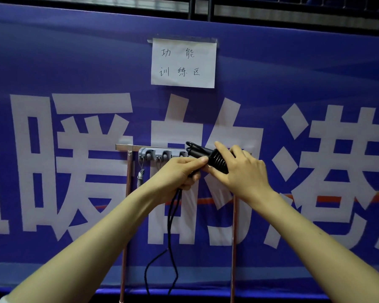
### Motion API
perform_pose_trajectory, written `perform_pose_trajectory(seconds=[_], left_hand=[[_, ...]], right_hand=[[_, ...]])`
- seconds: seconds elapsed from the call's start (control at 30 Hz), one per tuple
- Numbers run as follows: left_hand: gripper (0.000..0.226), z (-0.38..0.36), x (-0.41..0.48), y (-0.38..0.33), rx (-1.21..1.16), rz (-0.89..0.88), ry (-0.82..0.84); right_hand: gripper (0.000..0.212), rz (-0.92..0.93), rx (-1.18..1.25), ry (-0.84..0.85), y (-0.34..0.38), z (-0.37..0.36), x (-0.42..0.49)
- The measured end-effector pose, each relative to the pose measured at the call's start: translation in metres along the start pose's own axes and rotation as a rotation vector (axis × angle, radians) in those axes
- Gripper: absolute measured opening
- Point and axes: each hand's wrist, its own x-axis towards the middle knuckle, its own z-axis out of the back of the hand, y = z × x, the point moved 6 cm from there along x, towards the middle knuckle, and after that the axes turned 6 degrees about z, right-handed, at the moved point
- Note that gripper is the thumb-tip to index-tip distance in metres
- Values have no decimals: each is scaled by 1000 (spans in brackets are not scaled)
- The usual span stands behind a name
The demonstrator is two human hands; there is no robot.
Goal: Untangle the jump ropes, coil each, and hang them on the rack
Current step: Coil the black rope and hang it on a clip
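Observation:
A black jump rope is held up in front of the grey hook rack. Its handles lie together, tilted up to the left, with rope wound in several turns around them. My left hand grips the lower part of the bundle, thumb and forefinger pinched at the coil. My right hand wraps the coil from the right. Two strands of the rope hang down from my left hand as a long loop. A grey jump rope handle hangs from the rack's left hook.
The rack sits on a metal crossbar carried by two thin copper-coloured posts. Behind it stretches a blue banner with large white characters and a white paper sign taped above.

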Motion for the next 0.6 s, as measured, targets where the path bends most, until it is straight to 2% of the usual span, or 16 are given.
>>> perform_pose_trajectory(seconds=[0.1, 0.2, 0.27, 0.37, 0.53, 0.6], left_hand=[[42, -3, -2, -3, 104, -51, -78], [39, -4, -3, -3, 170, -89, -146], [32, -4, -4, -2, 244, -152, -198], [27, 2, -7, -1, 380, -224, -328], [33, 8, -5, 1, 223, -160, -343], [26, 7, -6, -5, 362, -231, -393]], right_hand=[[71, -39, 15, 72, 1, 0, -1], [81, -47, -11, 174, 1, -6, 1], [80, -53, 7, 221, 3, -10, -1], [66, -46, 39, 197, 4, -9, -2], [52, 26, 36, 9, 3, -7, -5], [52, 17, 33, -8, 2, -7, -5]])
